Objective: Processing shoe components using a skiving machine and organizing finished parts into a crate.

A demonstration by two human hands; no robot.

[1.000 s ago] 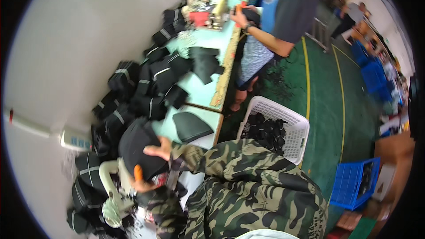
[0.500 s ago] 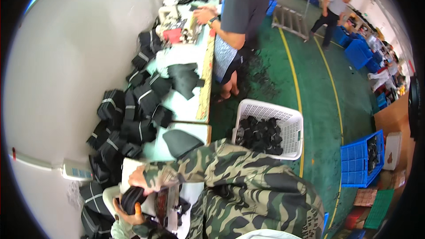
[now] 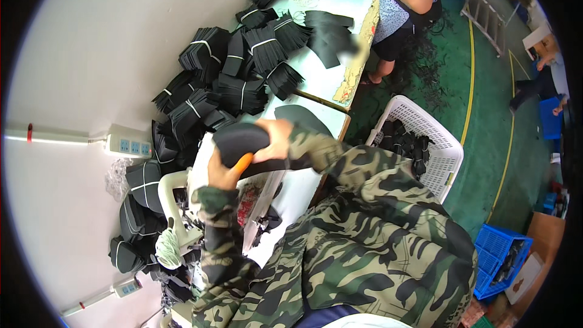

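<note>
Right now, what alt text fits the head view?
Both hands, left hand and right hand, hold a black curved piece over a white sewing machine. Bundled black pieces cover the table; a white basket stands right.

Bright, even daylight, soft shadows; fisheye bends the edges, dark corners, slight blur.

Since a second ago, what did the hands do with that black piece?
Both hands, left hand and right hand, lifted the black piece up off the white machine and keep hold of it. The black bundles on the table and the white basket stayed put.
</note>
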